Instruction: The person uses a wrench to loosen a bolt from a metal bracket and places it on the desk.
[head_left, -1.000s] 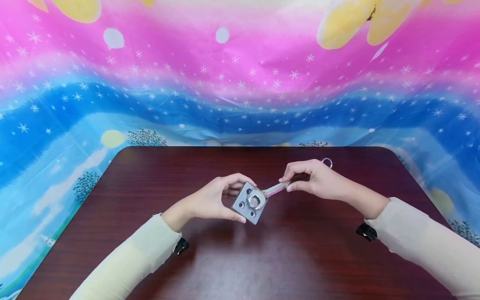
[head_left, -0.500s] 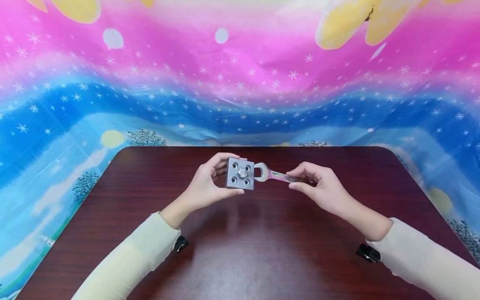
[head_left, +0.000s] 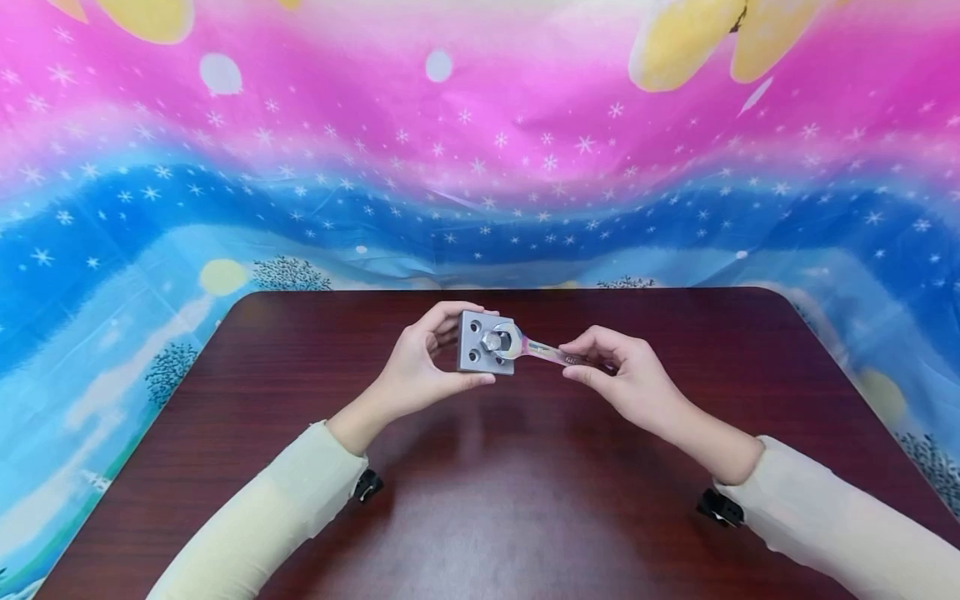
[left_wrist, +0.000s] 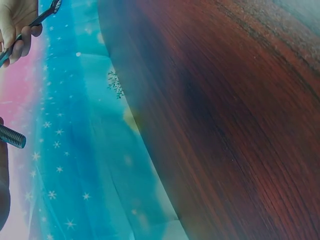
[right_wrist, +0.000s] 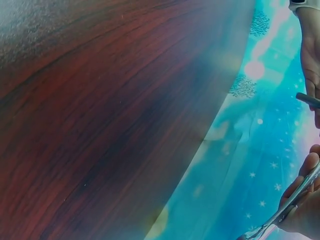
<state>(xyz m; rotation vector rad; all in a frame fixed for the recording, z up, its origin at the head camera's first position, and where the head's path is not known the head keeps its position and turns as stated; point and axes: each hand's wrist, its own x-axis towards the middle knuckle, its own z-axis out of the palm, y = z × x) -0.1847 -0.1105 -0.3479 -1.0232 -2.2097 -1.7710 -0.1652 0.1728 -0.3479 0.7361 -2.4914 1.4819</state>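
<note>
In the head view my left hand (head_left: 412, 371) grips a square grey metal block (head_left: 468, 341), thumb along its lower edge and fingers behind its top. Holes sit near the block's corners, and a hex bolt (head_left: 491, 341) stands out from its middle. The threaded end of the bolt (left_wrist: 13, 136) pokes out on the other side, seen in the left wrist view. Between thumb and fingers, my right hand (head_left: 637, 379) holds a combination wrench (head_left: 546, 351) by the shank. The wrench's open end overlaps the bolt head from the right. Its ring end (right_wrist: 250, 235) shows in the right wrist view.
Both hands are raised over a dark red-brown wooden table (head_left: 480, 517). Behind it hangs a pink and blue patterned cloth (head_left: 480, 167). Black wrist cameras are strapped below the left cuff (head_left: 367, 485) and the right cuff (head_left: 722, 508).
The wrench came off the bolt head, and the block was turned square and raised. Since then the wrench has moved left, its open end back over the bolt head.
</note>
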